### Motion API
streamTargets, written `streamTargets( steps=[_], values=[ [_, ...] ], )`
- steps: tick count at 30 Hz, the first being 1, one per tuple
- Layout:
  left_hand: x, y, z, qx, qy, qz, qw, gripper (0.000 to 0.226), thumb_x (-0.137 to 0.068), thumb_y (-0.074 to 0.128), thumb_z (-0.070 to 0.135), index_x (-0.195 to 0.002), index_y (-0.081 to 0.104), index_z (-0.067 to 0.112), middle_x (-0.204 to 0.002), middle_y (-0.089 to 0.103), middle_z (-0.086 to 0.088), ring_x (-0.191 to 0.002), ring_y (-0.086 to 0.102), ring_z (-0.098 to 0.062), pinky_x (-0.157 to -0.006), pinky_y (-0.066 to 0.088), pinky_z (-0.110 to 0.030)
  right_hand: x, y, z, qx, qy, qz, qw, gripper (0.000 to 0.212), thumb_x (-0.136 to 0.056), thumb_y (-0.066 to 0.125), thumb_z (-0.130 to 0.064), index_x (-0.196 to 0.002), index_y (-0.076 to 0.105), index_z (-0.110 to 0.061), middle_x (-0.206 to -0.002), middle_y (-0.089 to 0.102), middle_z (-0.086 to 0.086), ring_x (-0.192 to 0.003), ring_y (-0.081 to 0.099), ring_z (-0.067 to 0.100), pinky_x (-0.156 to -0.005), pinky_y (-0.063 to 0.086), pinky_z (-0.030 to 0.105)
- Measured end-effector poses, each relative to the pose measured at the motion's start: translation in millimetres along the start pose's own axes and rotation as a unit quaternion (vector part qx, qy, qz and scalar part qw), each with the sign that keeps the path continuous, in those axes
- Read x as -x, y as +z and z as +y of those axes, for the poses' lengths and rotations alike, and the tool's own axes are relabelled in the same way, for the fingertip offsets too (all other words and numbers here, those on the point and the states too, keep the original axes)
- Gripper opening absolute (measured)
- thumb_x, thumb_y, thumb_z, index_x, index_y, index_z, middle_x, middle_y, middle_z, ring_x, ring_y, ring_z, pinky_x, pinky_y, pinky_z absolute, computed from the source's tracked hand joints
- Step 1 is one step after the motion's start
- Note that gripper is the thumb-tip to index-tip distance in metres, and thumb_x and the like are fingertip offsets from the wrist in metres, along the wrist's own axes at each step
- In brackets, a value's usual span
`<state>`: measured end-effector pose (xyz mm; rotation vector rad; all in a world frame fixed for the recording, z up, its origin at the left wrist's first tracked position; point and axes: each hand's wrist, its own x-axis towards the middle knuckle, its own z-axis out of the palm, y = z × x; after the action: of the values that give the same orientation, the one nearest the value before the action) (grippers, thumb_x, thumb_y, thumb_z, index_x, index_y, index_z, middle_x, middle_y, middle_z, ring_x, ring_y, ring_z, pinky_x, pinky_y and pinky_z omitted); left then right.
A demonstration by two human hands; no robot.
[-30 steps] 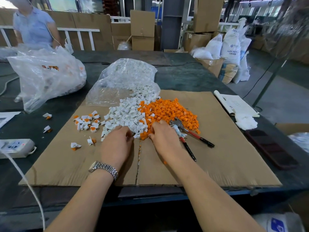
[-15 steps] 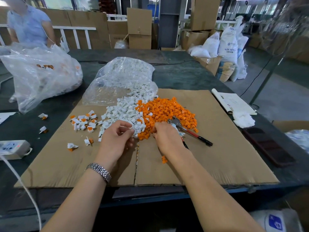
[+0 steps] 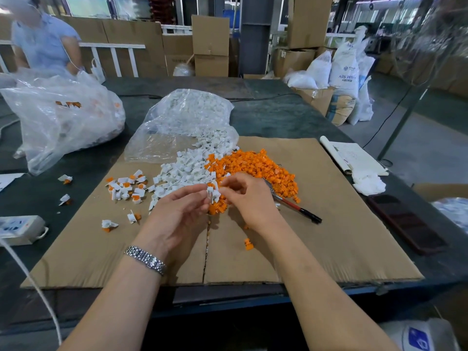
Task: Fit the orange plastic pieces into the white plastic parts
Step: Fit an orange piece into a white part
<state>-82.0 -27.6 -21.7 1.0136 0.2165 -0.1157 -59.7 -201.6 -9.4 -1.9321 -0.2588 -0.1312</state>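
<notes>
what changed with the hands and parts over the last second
Both hands rose off the piles and came together above the cardboard. The left hand and right hand now pinch a white part between them; whether an orange piece is in it cannot be told. A stray orange piece now lies near the right wrist. Piles, pliers and bags stayed put.

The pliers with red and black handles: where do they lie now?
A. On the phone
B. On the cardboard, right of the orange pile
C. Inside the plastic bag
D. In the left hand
B: the pliers lie on the cardboard, at the right edge of the orange pile, partly behind the right hand.
</notes>
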Motion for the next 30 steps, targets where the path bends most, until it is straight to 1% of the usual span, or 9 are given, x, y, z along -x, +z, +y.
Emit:
streamTargets(
  steps=[2,4,7,11,14,18,21,26,30],
  values=[
    [0,-1,1,0.013,-0.001,0.001,1.0,0.02,-0.075,0.075,-0.001,-0.095,0.08,0.002,-0.091,0.075,-0.015,-0.075,0.073,-0.018,-0.073,0.063,-0.023,3,-3,-2,-0.091,0.0,-0.02,0.996,0.014,-0.089,0.073,-0.011,-0.091,0.076,-0.025,-0.082,0.074,-0.002,-0.076,0.069,0.01,-0.076,0.058,0.025],
    [0,-2,1,0.017,-0.003,0.001,1.0,0.022,-0.077,0.074,0.0,-0.098,0.08,0.003,-0.091,0.074,-0.014,-0.075,0.073,-0.017,-0.071,0.062,-0.023,3,-4,-3,-0.12,-0.001,-0.032,0.992,0.016,-0.088,0.074,-0.008,-0.095,0.077,-0.022,-0.086,0.076,0.002,-0.078,0.072,0.012,-0.079,0.059,0.026],
    [2,-1,-1,0.012,-0.007,-0.01,1.0,0.018,-0.077,0.075,0.001,-0.093,0.082,0.007,-0.087,0.074,-0.012,-0.074,0.074,-0.016,-0.066,0.06,-0.02,5,-1,-4,-0.109,0.006,-0.04,0.993,0.011,-0.084,0.079,-0.01,-0.093,0.074,-0.014,-0.085,0.074,0.007,-0.075,0.073,0.017,-0.077,0.061,0.032],
    [4,0,-1,0.038,-0.01,-0.018,0.999,0.018,-0.076,0.074,-0.004,-0.091,0.081,0.002,-0.094,0.076,-0.017,-0.078,0.074,-0.02,-0.068,0.061,-0.022,6,-2,-5,-0.062,-0.016,-0.048,0.997,0.003,-0.086,0.078,-0.013,-0.087,0.076,-0.015,-0.074,0.073,-0.003,-0.071,0.071,0.009,-0.072,0.059,0.025],
    [5,4,-1,0.02,0.007,-0.025,0.999,0.02,-0.071,0.073,-0.007,-0.086,0.082,0.004,-0.092,0.076,-0.018,-0.081,0.074,-0.022,-0.071,0.062,-0.023,5,-2,-7,-0.092,-0.007,-0.034,0.995,0.009,-0.088,0.074,-0.01,-0.088,0.077,-0.018,-0.073,0.074,-0.003,-0.071,0.071,0.009,-0.071,0.058,0.022],
    [6,6,-2,0.003,0.032,-0.03,0.999,0.02,-0.066,0.076,-0.006,-0.082,0.081,0.006,-0.088,0.076,-0.015,-0.081,0.075,-0.021,-0.073,0.061,-0.024,6,-1,-7,-0.072,-0.012,-0.021,0.997,0.009,-0.088,0.075,-0.016,-0.086,0.077,-0.025,-0.076,0.073,-0.009,-0.073,0.067,0.003,-0.071,0.053,0.017],
    [8,6,-4,-0.03,0.055,-0.025,0.998,0.02,-0.066,0.082,0.001,-0.085,0.082,0.008,-0.094,0.077,-0.016,-0.088,0.075,-0.023,-0.08,0.061,-0.027,6,-1,-7,-0.054,0.004,-0.003,0.999,0.003,-0.088,0.076,-0.024,-0.086,0.077,-0.026,-0.076,0.071,-0.011,-0.072,0.066,0.004,-0.071,0.054,0.021],
    [14,9,-4,-0.14,0.135,-0.009,0.981,0.025,-0.067,0.086,0.022,-0.091,0.082,0.016,-0.097,0.078,-0.013,-0.095,0.076,-0.025,-0.087,0.06,-0.03,10,1,-12,-0.077,0.028,0.005,0.997,0.004,-0.09,0.073,-0.027,-0.086,0.076,-0.026,-0.071,0.071,-0.004,-0.066,0.067,0.013,-0.06,0.057,0.029],
    [13,8,0,-0.046,0.11,-0.034,0.992,0.026,-0.067,0.084,0.009,-0.093,0.08,0.012,-0.093,0.075,-0.01,-0.092,0.075,-0.024,-0.083,0.06,-0.028,11,-6,-15,-0.094,-0.005,-0.028,0.995,0.01,-0.091,0.072,-0.016,-0.093,0.075,-0.025,-0.08,0.074,-0.008,-0.075,0.07,0.005,-0.072,0.055,0.018]
  ],
)
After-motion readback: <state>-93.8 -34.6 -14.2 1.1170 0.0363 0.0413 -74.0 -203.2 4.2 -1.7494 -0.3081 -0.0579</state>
